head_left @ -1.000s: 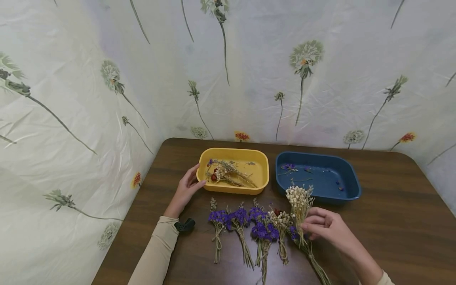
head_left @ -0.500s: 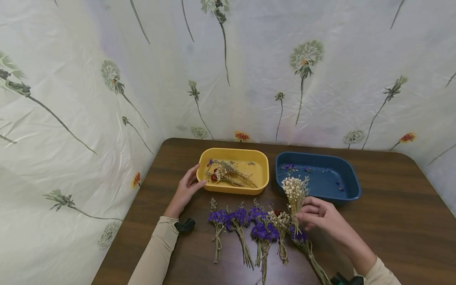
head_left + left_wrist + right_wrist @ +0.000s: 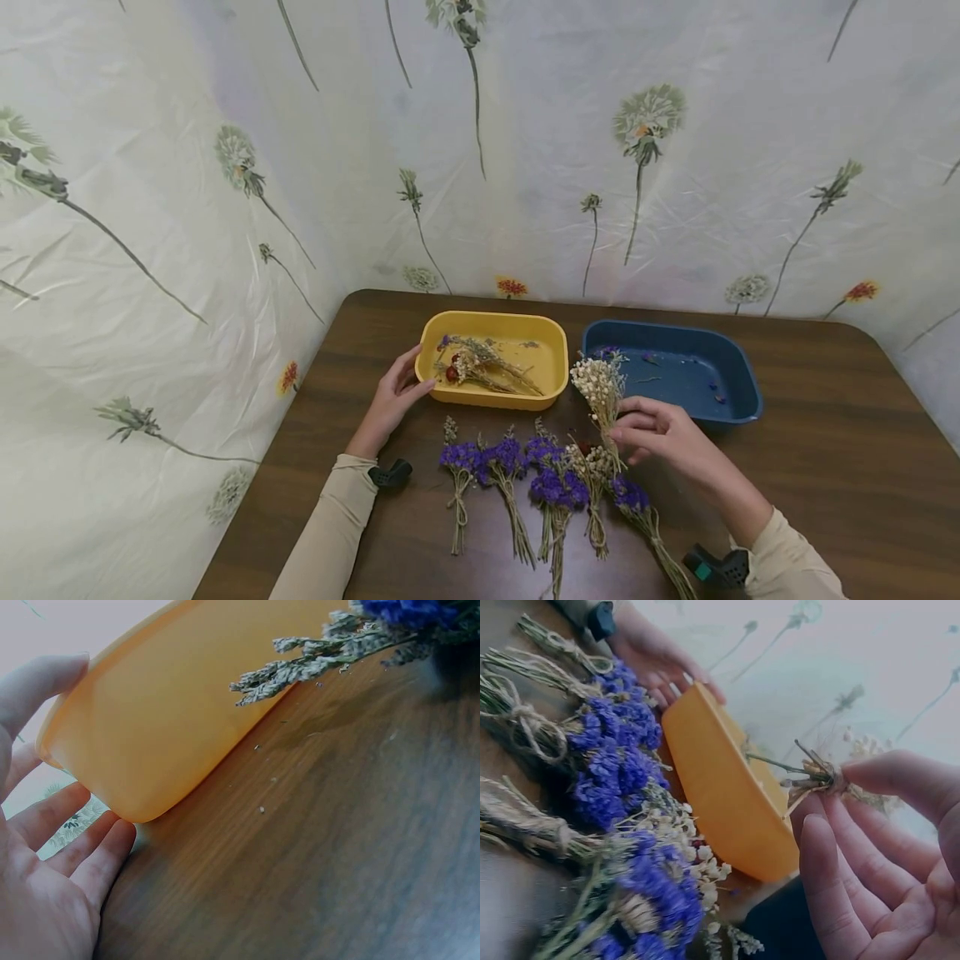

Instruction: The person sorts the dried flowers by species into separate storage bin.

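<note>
My right hand [image 3: 663,429] pinches a small bouquet of cream dried flowers [image 3: 597,387] by its stems, between the two trays and above the table. In the right wrist view, thumb and fingers meet at the tied stems [image 3: 826,778]. My left hand [image 3: 392,400] touches the left end of a yellow tray [image 3: 495,402]; in the left wrist view its fairly straight fingers [image 3: 105,859] lie against the outer wall. Inside that tray lie bunches of dried flowers [image 3: 487,371], some with red blooms. Several tied bouquets with purple flowers [image 3: 558,487] lie in a row in front.
A blue tray [image 3: 738,408] with loose petals and sprigs stands right of the yellow one. Another purple bouquet [image 3: 637,504] lies slanted at the row's right end. Floral-printed sheeting [image 3: 540,167] hangs behind the brown wooden table [image 3: 840,467].
My right hand has moved left and slightly up with the cream bouquet, from above the rightmost purple bouquet towards the gap between the trays. The left hand stays at the yellow tray.
</note>
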`<control>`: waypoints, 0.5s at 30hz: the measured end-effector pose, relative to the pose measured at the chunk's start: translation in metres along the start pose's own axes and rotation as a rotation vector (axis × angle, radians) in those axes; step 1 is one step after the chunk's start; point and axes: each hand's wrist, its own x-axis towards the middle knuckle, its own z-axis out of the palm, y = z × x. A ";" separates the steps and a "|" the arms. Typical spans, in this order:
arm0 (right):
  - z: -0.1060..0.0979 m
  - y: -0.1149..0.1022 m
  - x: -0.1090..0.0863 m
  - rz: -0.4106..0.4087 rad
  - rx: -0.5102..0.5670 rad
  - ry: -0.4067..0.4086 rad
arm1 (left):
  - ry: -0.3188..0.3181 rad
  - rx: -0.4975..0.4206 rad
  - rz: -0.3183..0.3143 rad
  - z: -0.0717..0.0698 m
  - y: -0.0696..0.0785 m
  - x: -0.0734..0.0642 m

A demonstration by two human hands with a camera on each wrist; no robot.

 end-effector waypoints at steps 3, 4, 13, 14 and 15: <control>-0.002 -0.002 0.008 0.004 -0.031 -0.011 | 0.006 0.011 0.010 0.000 -0.001 0.000; -0.002 -0.003 0.010 0.006 -0.038 -0.013 | 0.008 0.015 0.015 0.000 -0.001 0.000; -0.004 -0.011 0.033 0.002 -0.115 -0.038 | 0.012 0.027 0.028 0.001 0.000 0.000; -0.004 -0.012 0.036 0.007 -0.122 -0.039 | 0.011 0.026 0.028 0.001 0.000 0.000; -0.004 -0.014 0.039 0.004 -0.132 -0.046 | 0.010 0.023 0.028 0.001 0.001 0.000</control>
